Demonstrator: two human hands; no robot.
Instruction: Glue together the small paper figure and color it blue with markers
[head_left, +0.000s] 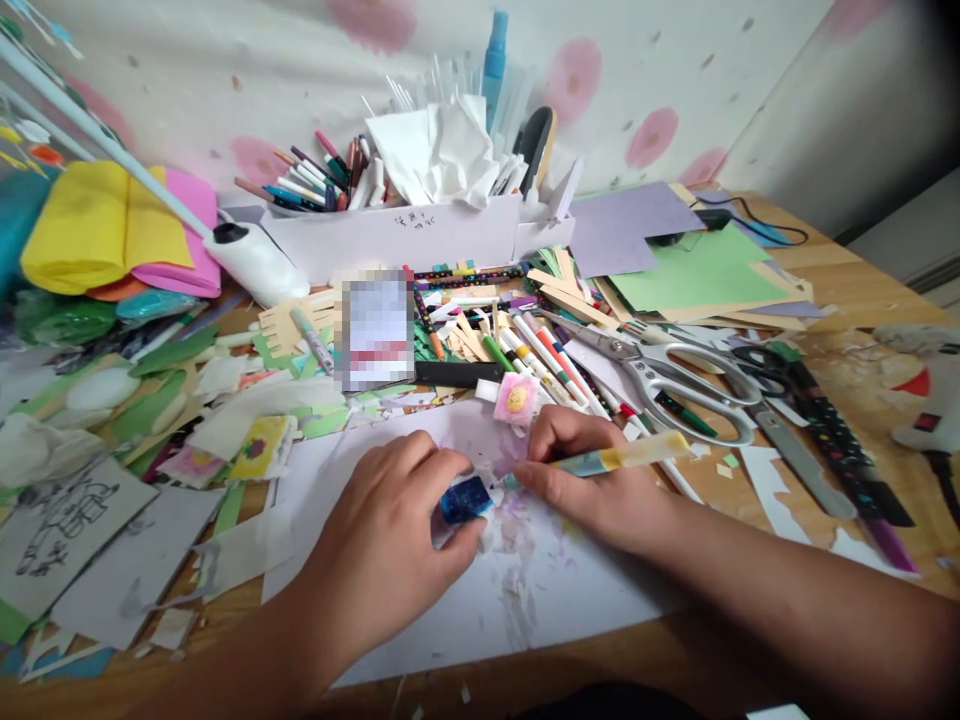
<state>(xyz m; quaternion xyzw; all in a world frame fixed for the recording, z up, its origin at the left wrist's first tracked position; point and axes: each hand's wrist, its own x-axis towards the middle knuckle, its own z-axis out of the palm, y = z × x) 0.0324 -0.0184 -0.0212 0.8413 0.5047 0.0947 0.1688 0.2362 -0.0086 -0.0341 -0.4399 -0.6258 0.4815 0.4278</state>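
Pen and blue block between my two hands.
My left hand [401, 515] pinches the block [466, 499] between thumb and fingers, over the stained white sheet [457, 625]; my right hand [592, 485] grips the pen [630, 455] with its fingers closed round the barrel. The tip points at the block's right edge; whether they touch, I cannot tell. The pink square [517, 398] lies just beyond, the scissors [694, 385] to the right.

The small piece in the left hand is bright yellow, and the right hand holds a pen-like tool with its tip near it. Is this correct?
Not the colour: the head view shows the small piece in the left hand is dark blue. The right hand does hold a pen-like tool, tip near it.
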